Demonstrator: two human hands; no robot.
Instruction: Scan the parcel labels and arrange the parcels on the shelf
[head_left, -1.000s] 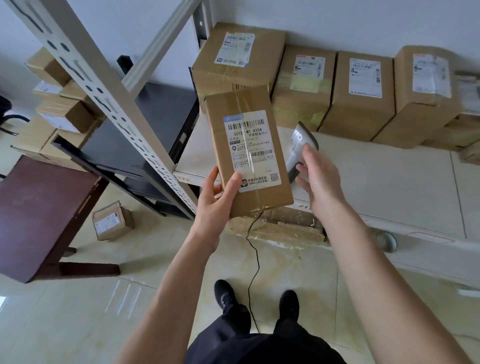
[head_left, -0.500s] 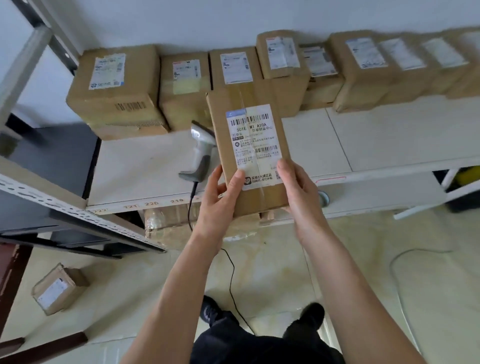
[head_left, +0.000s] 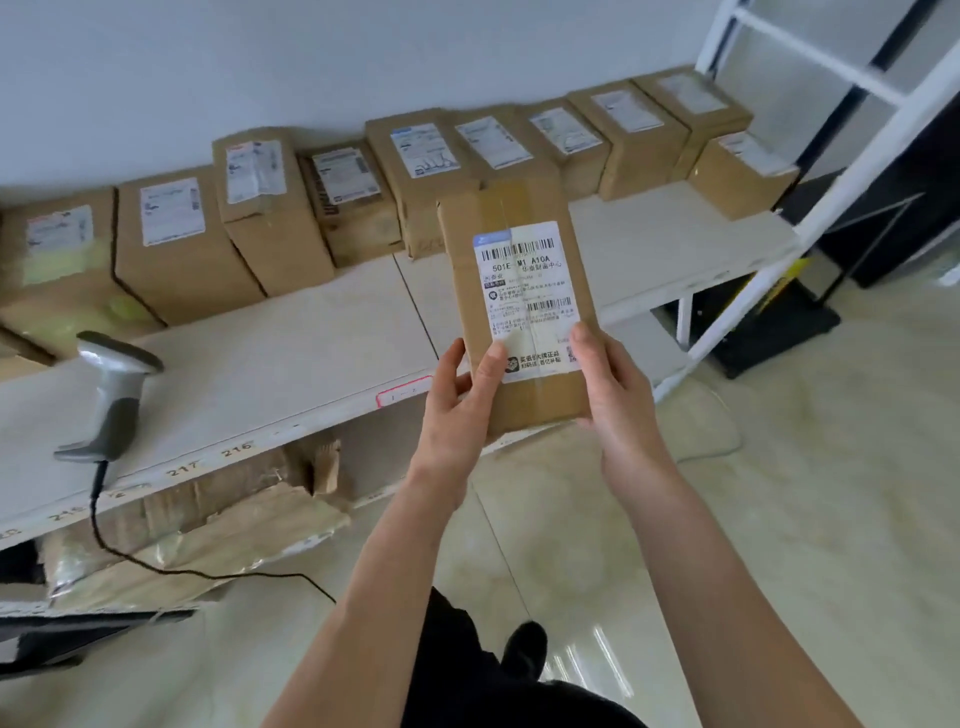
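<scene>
head view: one flat brown cardboard parcel with a white barcode label (head_left: 519, 312) is held upright at frame centre, above the front edge of the white shelf board (head_left: 270, 374). the left hand (head_left: 457, 400) and right hand (head_left: 613, 395) each grip its lower end. ten labelled brown boxes (head_left: 270, 208) line the wall; the leftmost is cut off. one grey handheld scanner (head_left: 111, 395) stands at left, its cable hanging down. crushed cardboard (head_left: 208, 525) lies under the shelf, partly hidden.
</scene>
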